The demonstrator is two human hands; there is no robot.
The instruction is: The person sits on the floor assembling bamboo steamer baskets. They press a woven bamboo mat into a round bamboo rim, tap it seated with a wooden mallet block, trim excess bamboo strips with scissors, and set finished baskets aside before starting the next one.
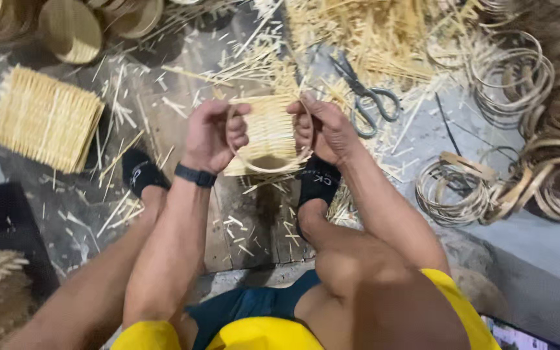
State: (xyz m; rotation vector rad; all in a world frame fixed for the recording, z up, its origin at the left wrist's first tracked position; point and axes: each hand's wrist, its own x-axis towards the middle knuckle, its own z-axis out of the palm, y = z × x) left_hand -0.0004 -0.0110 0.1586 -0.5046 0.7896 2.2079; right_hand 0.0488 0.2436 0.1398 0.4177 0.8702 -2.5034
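My left hand (214, 133) and my right hand (324, 128) hold between them a small woven bamboo mat (267, 129) with a thin bamboo ring (268, 167) pressed around it. Each hand grips one side of the ring and mat, with the thumbs on top. The piece hangs above a wooden board (247, 220) between my two feet in black socks. A black band sits on my left wrist.
A stack of woven bamboo mats (46, 120) lies at the left. Scissors (364, 94) rest beyond my right hand. Coils of bamboo rings (455, 188) pile at the right. Loose bamboo splints (371, 32) litter the floor. Round bamboo pieces (69, 29) stand at the top left.
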